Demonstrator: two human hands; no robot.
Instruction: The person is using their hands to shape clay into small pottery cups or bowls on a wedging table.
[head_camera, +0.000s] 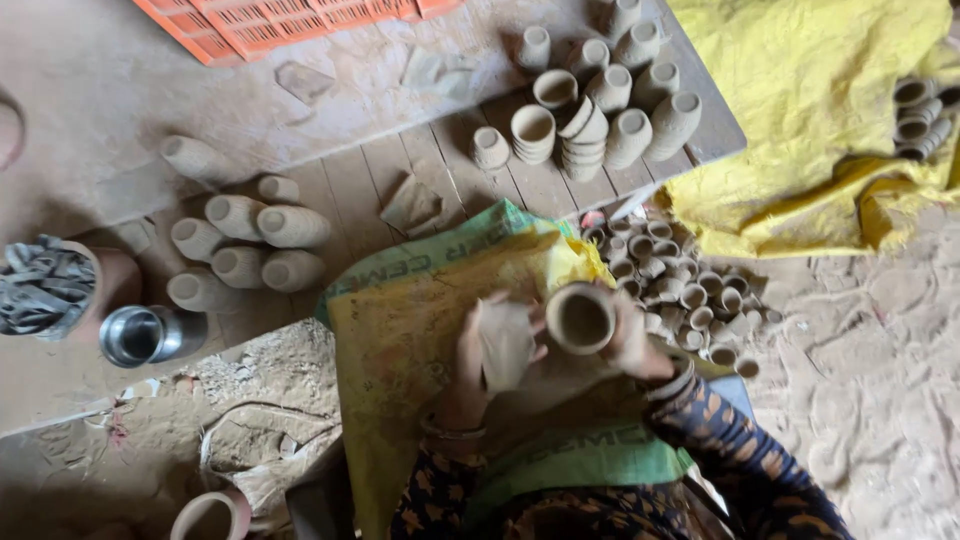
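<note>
A person's right hand (632, 338) grips a small clay cup (581, 318) over the lap sack (420, 330), left hand (480, 350) clasping a cloth (505, 340); wiping appears underway, calling for gentle turning

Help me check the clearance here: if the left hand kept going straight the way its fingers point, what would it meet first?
The left hand, holding a flat clay piece, points toward the clay cup in the right hand. It would likely meet that cup's side first, though depth is hard to judge.
</note>
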